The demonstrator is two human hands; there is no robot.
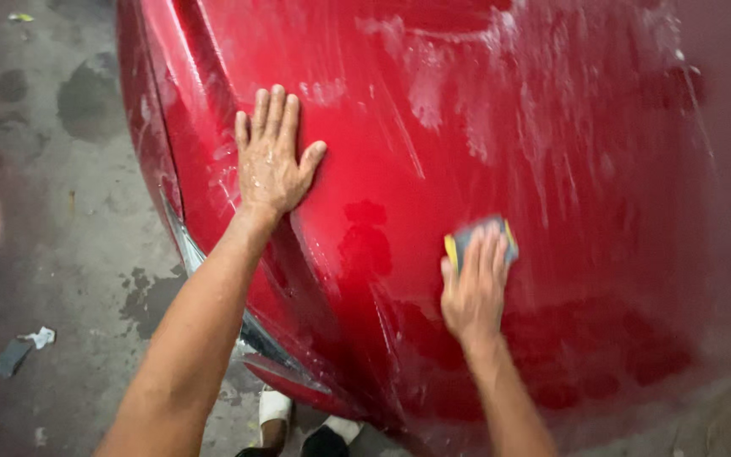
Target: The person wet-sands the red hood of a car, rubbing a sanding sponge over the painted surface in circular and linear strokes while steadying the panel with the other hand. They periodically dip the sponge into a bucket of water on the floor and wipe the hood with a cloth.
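Suds streak the glossy red car body panel where we lay our left hand flat and open as a brace, while our right hand presses a small grey-and-yellow sponge pad against the wet paint, fingers spread over it.

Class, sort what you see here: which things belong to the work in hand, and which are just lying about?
In use:
right hand
yellow-and-grey sponge
wet red car panel
left hand, flat on the panel

Lying about:
scraps on the floor
litter at top left
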